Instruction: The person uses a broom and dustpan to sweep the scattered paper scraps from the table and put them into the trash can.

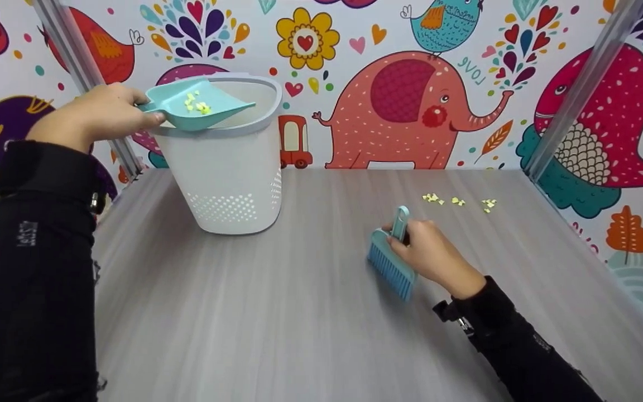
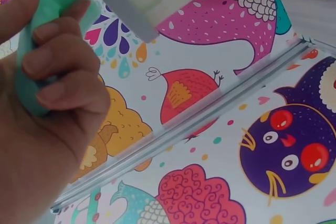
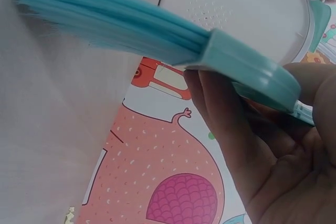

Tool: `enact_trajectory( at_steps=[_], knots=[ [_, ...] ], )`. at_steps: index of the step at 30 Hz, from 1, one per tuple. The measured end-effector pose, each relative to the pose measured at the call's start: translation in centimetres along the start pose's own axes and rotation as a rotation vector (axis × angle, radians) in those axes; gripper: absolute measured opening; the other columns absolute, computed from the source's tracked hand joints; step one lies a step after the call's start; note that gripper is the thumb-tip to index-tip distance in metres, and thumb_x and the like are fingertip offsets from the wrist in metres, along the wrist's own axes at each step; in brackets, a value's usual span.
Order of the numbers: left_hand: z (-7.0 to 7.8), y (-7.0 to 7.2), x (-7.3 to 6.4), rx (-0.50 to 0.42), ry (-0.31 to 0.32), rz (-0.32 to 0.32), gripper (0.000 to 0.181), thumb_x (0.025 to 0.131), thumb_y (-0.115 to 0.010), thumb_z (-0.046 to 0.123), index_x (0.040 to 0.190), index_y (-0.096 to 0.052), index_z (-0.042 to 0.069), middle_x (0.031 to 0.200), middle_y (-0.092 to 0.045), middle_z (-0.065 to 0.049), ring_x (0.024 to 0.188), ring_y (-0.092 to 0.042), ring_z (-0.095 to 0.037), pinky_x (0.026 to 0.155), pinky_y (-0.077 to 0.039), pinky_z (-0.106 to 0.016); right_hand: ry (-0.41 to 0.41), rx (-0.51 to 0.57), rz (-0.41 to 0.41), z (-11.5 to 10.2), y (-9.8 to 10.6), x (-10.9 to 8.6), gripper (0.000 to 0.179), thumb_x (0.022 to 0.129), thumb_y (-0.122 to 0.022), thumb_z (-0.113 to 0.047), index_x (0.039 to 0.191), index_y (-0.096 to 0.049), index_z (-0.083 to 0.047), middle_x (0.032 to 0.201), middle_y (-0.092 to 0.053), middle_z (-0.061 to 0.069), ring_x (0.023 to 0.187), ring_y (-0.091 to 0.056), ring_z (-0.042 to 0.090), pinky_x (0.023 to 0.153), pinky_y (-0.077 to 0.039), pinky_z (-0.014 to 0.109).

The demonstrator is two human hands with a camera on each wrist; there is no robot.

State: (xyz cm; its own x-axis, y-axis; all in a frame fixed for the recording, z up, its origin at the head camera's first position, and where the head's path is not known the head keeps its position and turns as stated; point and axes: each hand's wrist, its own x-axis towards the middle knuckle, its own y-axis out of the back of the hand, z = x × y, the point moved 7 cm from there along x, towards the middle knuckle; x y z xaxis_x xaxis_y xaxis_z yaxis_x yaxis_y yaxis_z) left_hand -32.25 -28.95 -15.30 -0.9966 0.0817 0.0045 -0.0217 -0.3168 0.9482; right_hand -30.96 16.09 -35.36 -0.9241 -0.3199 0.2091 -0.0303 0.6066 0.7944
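My left hand (image 1: 101, 111) grips the handle of a teal dustpan (image 1: 224, 106) over the rim of a white wastebasket (image 1: 226, 173). Small yellow scraps (image 1: 203, 108) lie in the pan, which looks roughly level. In the left wrist view, fingers curl round the pan's handle (image 2: 31, 77). Lower right, my right hand (image 1: 430, 251) holds a teal hand brush (image 1: 391, 257), bristles pointing down toward the table and handle loop upward. The right wrist view shows the blue bristles (image 3: 115, 19), with thumb and fingers on either side of the brush head.
Three little piles of yellow scraps, including one pile (image 1: 432, 198), lie on the grey wood-look table (image 1: 277, 324) toward the back right. A cartoon-printed wall (image 1: 349, 111) stands behind, with metal posts (image 1: 584, 89) at both back corners.
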Motion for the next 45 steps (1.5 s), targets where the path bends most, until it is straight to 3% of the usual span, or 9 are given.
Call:
enact_trajectory(
  at_steps=[9, 16, 21, 24, 31, 36, 45],
  knots=[
    [0.8, 0.5, 0.7, 0.132, 0.049, 0.091, 0.064, 0.1, -0.049, 0.038, 0.134, -0.044, -0.016, 0.105, -0.05, -0.03, 0.091, -0.046, -0.042, 0.082, -0.046, -0.058, 0.028, -0.018, 0.019, -0.1, 0.2, -0.1, 0.026, 0.093, -0.068, -0.014, 0.116, -0.069, -0.004, 0.102, -0.072, 0.011, 0.074, -0.059, 0.016, 0.058, -0.045, 0.028],
    [0.9, 0.1, 1.0, 0.17, 0.076, 0.178, 0.054, 0.098, -0.054, 0.036, 0.121, -0.054, -0.013, 0.089, -0.052, -0.024, 0.083, -0.05, -0.04, 0.073, -0.048, -0.054, 0.032, -0.013, 0.003, -0.2, 0.1, -0.1, 0.027, 0.093, -0.068, -0.015, 0.117, -0.069, -0.003, 0.097, -0.072, 0.01, 0.068, -0.056, 0.016, 0.053, -0.041, 0.026],
    [0.6, -0.3, 1.4, 0.172, 0.076, 0.198, 0.05, 0.098, -0.058, 0.034, 0.115, -0.054, -0.012, 0.077, -0.047, -0.019, 0.075, -0.048, -0.035, 0.062, -0.045, -0.045, 0.035, -0.011, -0.003, -0.1, 0.0, -0.1, 0.028, 0.093, -0.068, -0.014, 0.117, -0.068, -0.002, 0.086, -0.07, 0.007, 0.065, -0.054, 0.015, 0.052, -0.04, 0.025],
    [0.6, -0.5, 1.6, 0.194, 0.078, 0.196, 0.049, 0.097, -0.059, 0.033, 0.117, -0.055, -0.012, 0.079, -0.049, -0.02, 0.078, -0.048, -0.037, 0.063, -0.044, -0.046, 0.026, -0.009, -0.003, 0.0, 0.0, -0.1, 0.027, 0.093, -0.068, -0.015, 0.118, -0.068, -0.003, 0.085, -0.07, 0.007, 0.065, -0.054, 0.016, 0.053, -0.041, 0.026],
    [0.8, -0.8, 1.6, 0.24, 0.068, 0.203, 0.05, 0.097, -0.06, 0.03, 0.122, -0.054, -0.012, 0.087, -0.054, -0.024, 0.084, -0.048, -0.042, 0.068, -0.044, -0.052, 0.032, -0.006, 0.002, -0.1, -0.1, -0.1, 0.027, 0.093, -0.068, -0.015, 0.117, -0.069, -0.003, 0.105, -0.072, 0.012, 0.076, -0.06, 0.016, 0.058, -0.046, 0.027],
    [1.2, -0.5, 1.6, 0.268, 0.056, 0.246, 0.043, 0.096, -0.061, 0.027, 0.114, -0.056, -0.011, 0.078, -0.051, -0.021, 0.081, -0.049, -0.042, 0.067, -0.042, -0.051, 0.045, -0.02, 0.016, -0.1, 0.0, -0.1, 0.026, 0.093, -0.068, -0.015, 0.116, -0.069, -0.004, 0.102, -0.072, 0.01, 0.073, -0.057, 0.016, 0.057, -0.044, 0.028],
    [1.8, 0.3, 1.5, 0.324, 0.062, 0.346, 0.045, 0.094, -0.064, 0.022, 0.121, -0.054, -0.013, 0.091, -0.059, -0.029, 0.086, -0.048, -0.049, 0.076, -0.043, -0.059, 0.038, -0.014, 0.009, -0.2, 0.1, -0.1, 0.027, 0.092, -0.069, -0.014, 0.117, -0.069, -0.003, 0.101, -0.072, 0.009, 0.077, -0.059, 0.015, 0.063, -0.048, 0.028]
  ],
)
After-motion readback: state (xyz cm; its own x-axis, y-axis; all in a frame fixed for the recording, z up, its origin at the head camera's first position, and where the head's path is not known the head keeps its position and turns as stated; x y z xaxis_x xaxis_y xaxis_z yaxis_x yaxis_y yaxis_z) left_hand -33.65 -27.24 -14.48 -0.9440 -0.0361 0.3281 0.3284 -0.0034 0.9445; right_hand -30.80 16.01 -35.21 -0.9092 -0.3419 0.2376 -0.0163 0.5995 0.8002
